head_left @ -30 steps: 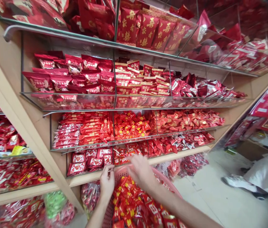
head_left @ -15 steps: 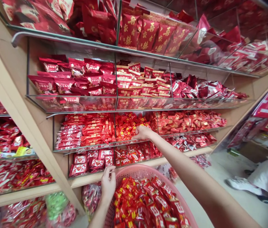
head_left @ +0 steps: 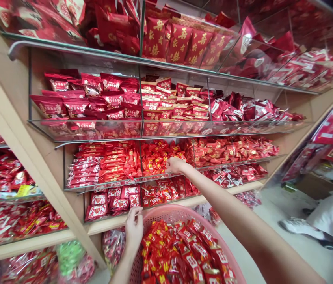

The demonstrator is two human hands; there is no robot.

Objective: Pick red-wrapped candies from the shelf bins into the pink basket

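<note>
In the head view my right hand is over a shelf compartment of small red-and-yellow wrapped candies, at its front edge. Its fingers are curled closed, and what lies inside them is hidden. My left hand hangs by the left rim of a pink plastic basket, fingers loosely bent and apart, holding nothing that I can see. Inside the basket is a heap of red wrapped candies, those on the left with yellow marks and those on the right with white labels.
Clear shelf fronts and dividers run across the rack above my hands. Bagged sweets lie under the left shelf. A wooden upright stands at left. At right, a person's shoe is on the floor.
My right hand has shifted slightly left in view, its fingers more curled now. The shelves sit a little further left in the picture. My left hand and the basket are nearly unchanged.
</note>
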